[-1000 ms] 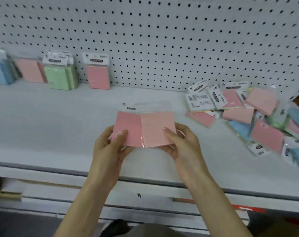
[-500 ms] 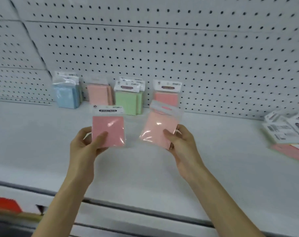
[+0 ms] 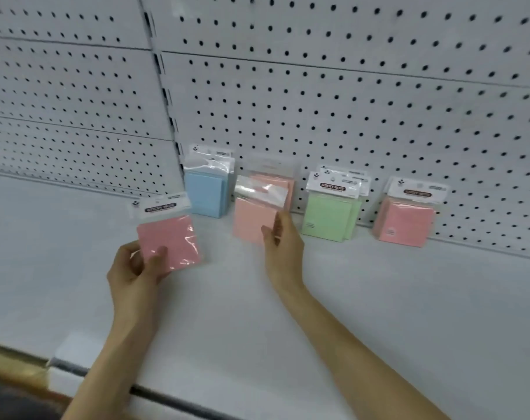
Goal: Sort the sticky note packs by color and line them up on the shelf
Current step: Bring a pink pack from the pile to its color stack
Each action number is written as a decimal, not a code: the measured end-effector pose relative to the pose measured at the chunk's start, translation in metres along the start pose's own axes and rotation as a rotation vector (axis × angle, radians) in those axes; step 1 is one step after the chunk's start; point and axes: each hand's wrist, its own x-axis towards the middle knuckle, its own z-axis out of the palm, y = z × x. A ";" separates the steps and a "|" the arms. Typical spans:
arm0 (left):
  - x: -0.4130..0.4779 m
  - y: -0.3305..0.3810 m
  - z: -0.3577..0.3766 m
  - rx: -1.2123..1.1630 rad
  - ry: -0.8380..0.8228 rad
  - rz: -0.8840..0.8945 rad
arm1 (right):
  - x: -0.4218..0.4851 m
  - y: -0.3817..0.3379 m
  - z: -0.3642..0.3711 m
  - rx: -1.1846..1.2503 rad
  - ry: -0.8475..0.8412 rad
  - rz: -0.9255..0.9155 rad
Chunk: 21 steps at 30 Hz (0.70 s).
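My left hand [image 3: 136,268] pinches a deep pink sticky note pack [image 3: 169,241] by its lower corner, above the shelf [image 3: 378,298]. My right hand [image 3: 280,244] holds a pale peach pack [image 3: 248,219] in front of the peach packs [image 3: 277,181] that lean on the pegboard. Along the back stand blue packs [image 3: 206,192], green packs [image 3: 330,216] and a pink pack [image 3: 404,219], all upright.
A white pegboard wall [image 3: 348,101] rises behind the row, with a vertical upright [image 3: 163,95] to the left of the blue packs. The shelf's front edge [image 3: 172,395] runs low across the view.
Both hands have reached farther toward the back row. The peach pack has moved left, in front of the peach stack, and the view has swung left, so the loose pile is out of frame.
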 end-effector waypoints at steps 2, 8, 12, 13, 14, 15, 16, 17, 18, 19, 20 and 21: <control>0.003 -0.002 0.000 0.000 -0.014 0.011 | 0.012 0.005 0.013 -0.091 0.060 -0.051; 0.004 -0.003 0.002 -0.008 -0.031 0.045 | 0.041 0.013 0.030 -0.294 0.189 -0.028; 0.003 -0.002 0.001 -0.011 -0.031 0.053 | 0.047 0.012 0.027 -0.397 0.245 -0.014; 0.003 -0.002 0.000 -0.007 -0.034 0.051 | 0.047 0.012 0.026 -0.408 0.256 -0.019; 0.004 -0.003 0.000 -0.003 -0.039 0.051 | 0.047 0.011 0.025 -0.405 0.264 -0.028; 0.005 -0.003 0.000 0.002 -0.046 0.053 | 0.047 0.011 0.024 -0.398 0.270 -0.038; 0.005 -0.004 -0.001 0.008 -0.052 0.056 | 0.047 0.010 0.024 -0.396 0.275 -0.045; 0.005 -0.005 -0.001 0.015 -0.061 0.059 | 0.046 0.009 0.023 -0.399 0.276 -0.046; 0.005 -0.006 -0.002 0.025 -0.070 0.061 | 0.047 0.009 0.023 -0.397 0.273 -0.044; 0.005 -0.007 -0.003 0.035 -0.079 0.062 | 0.047 0.008 0.022 -0.387 0.269 -0.043; 0.005 -0.008 -0.004 0.041 -0.087 0.062 | 0.047 0.008 0.021 -0.371 0.267 -0.044; 0.005 -0.008 -0.005 0.041 -0.091 0.061 | 0.048 0.006 0.019 -0.354 0.269 -0.047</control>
